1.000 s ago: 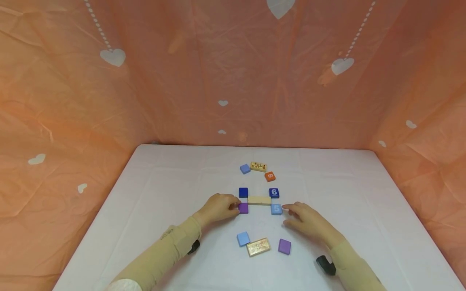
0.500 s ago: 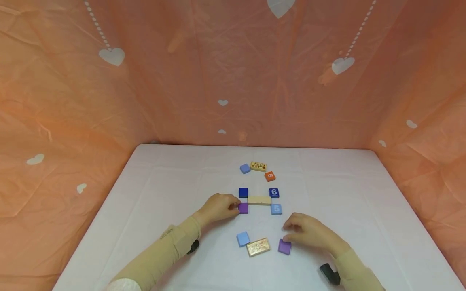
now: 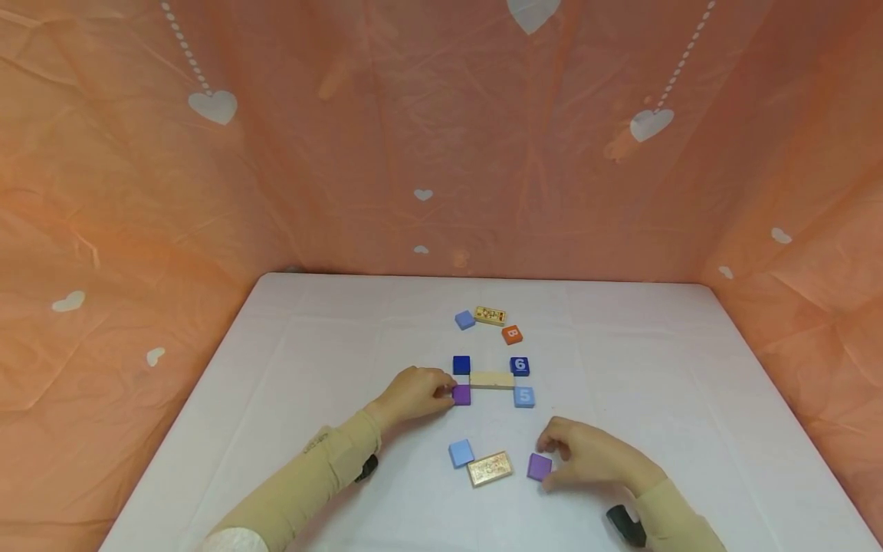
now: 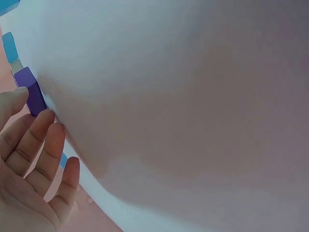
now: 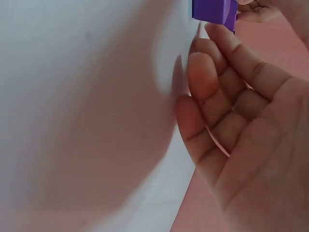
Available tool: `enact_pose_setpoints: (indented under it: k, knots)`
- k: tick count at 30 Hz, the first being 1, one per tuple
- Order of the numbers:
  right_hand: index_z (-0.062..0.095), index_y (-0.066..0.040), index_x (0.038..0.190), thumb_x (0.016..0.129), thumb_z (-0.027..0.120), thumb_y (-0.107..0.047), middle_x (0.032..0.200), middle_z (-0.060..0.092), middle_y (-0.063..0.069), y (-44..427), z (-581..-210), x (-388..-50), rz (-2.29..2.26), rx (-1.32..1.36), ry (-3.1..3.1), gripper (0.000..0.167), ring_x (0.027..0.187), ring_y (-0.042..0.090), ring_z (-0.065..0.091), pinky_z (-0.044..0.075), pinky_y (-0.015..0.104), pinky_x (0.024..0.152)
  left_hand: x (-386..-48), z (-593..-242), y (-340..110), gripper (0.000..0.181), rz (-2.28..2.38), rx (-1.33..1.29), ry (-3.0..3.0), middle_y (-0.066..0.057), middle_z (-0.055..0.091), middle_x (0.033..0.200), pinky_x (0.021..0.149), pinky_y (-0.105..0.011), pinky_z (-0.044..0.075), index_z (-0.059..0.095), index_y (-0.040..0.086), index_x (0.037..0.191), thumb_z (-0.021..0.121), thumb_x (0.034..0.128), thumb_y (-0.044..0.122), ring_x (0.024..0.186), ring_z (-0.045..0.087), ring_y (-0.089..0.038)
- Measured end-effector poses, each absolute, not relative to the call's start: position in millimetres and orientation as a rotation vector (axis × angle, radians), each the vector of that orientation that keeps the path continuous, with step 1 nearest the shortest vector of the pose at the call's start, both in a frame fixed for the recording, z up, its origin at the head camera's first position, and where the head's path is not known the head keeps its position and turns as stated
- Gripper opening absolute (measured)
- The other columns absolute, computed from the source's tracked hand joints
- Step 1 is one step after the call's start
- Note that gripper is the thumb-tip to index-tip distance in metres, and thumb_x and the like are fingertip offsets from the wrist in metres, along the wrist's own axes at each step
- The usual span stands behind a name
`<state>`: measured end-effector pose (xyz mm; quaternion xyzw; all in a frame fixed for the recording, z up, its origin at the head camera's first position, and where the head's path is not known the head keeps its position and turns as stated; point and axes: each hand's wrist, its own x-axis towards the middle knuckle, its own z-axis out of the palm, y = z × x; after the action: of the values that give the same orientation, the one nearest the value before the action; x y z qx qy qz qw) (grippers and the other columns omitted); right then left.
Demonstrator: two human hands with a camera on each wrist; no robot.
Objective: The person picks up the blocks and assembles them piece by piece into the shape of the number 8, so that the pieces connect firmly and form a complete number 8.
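Observation:
My left hand (image 3: 415, 395) pinches a purple block (image 3: 461, 395) with thumb and fingertips, at the near left corner of a cream plank (image 3: 492, 380). In the left wrist view the thumb lies on the top of that purple block (image 4: 31, 92). Lower on the table, my right hand (image 3: 596, 456) is beside a second purple block (image 3: 539, 467), the index finger beyond it and the thumb by its near right corner. In the right wrist view the index fingertip is just off this purple block (image 5: 210, 10); thumb contact is unclear.
A dark blue block (image 3: 461, 365), a dark blue "6" block (image 3: 520, 366) and a light blue "5" block (image 3: 524, 396) stand at the plank's other corners. Nearer lie a light blue block (image 3: 461, 454) and a gold block (image 3: 490, 468). Behind are blue (image 3: 465, 320), gold (image 3: 490, 316) and orange (image 3: 512, 334) blocks.
My right hand has left the "5" block and come down toward me to the loose purple block, its thumb and index finger now on either side. My left hand has stayed still.

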<state>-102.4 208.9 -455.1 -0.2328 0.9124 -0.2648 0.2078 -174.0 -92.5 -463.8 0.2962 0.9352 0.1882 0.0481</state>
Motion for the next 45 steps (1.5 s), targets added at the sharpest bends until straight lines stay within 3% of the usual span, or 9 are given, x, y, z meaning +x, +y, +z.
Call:
enact_pose_setpoints:
  k: [11, 22, 36, 45]
  knots:
    - [0.058, -0.020, 0.088, 0.069, 0.078, -0.036, 0.078, 0.049, -0.010, 209.8, -455.0, -99.3, -0.733, -0.724, 2.564, 0.032, 0.067, -0.001, 0.041, 0.037, 0.018, 0.059, -172.5, -463.0, -91.6, 0.025, 0.603, 0.878, 2.842, 0.005, 0.066, 0.079, 0.068, -0.023, 0.042, 0.071, 0.011, 0.103, 0.067, 0.0826, 0.025, 0.065, 0.048, -0.004]
    - [0.059, -0.016, 0.091, 0.074, 0.076, -0.031, 0.080, 0.052, -0.007, 207.3, -458.2, -104.1, -0.782, -0.601, 2.595, 0.028, 0.065, 0.002, 0.042, 0.038, 0.019, 0.059, -171.5, -464.1, -92.6, 0.025, 0.610, 0.876, 2.847, 0.004, 0.066, 0.081, 0.068, -0.022, 0.042, 0.071, 0.011, 0.103, 0.066, 0.0829, 0.025, 0.065, 0.048, -0.004]
    - [0.061, -0.014, 0.090, 0.074, 0.075, -0.030, 0.080, 0.056, -0.007, 193.3, -454.2, -114.7, -0.748, -0.513, 2.677, 0.026, 0.072, 0.007, 0.047, 0.043, 0.022, 0.067, -172.0, -465.8, -92.1, 0.025, 0.605, 0.873, 2.849, 0.006, 0.065, 0.078, 0.069, -0.023, 0.039, 0.071, 0.012, 0.103, 0.066, 0.0831, 0.026, 0.065, 0.047, -0.005]
    - [0.062, -0.015, 0.087, 0.073, 0.076, -0.032, 0.077, 0.056, -0.008, 186.3, -454.7, -118.9, -0.727, -0.477, 2.715, 0.026, 0.070, 0.008, 0.048, 0.043, 0.023, 0.065, -171.4, -465.1, -93.3, 0.024, 0.607, 0.903, 2.862, 0.006, 0.065, 0.077, 0.068, -0.022, 0.038, 0.071, 0.012, 0.102, 0.066, 0.0820, 0.024, 0.064, 0.046, -0.004]
